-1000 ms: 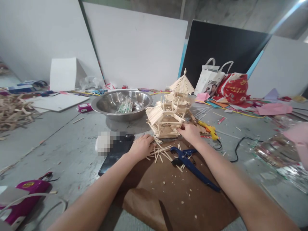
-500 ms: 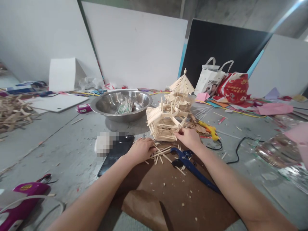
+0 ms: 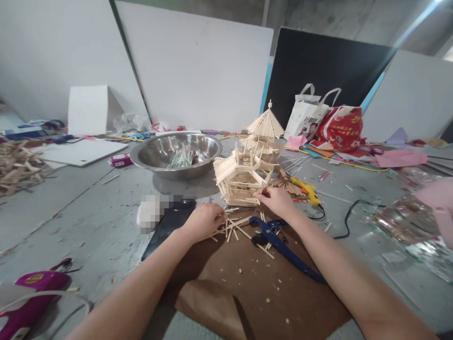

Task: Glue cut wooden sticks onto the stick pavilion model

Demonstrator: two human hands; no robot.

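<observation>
A pale stick-built model pavilion (image 3: 242, 177) stands in the middle of the grey surface, with a taller stick pagoda (image 3: 265, 130) behind it. My right hand (image 3: 278, 200) is pinched against the pavilion's lower right side, fingers closed on its sticks. My left hand (image 3: 203, 219) rests curled beside a scatter of loose thin sticks (image 3: 235, 225) on brown paper (image 3: 255, 283), its fingertips closed among them. Blue-handled cutters (image 3: 283, 245) lie just right of the sticks.
A steel bowl (image 3: 155, 153) with green-tipped sticks sits behind left. A dark phone (image 3: 168, 226) lies beside my left hand. A yellow glue gun (image 3: 306, 189) with black cable lies right. Bags (image 3: 339, 127), coloured paper, wood scraps (image 3: 17, 165) and a magenta tool (image 3: 33, 288) lie around.
My right hand slid down from the pavilion's roof edge to its lower right side. My left hand stayed by the loose sticks, shifting only slightly.
</observation>
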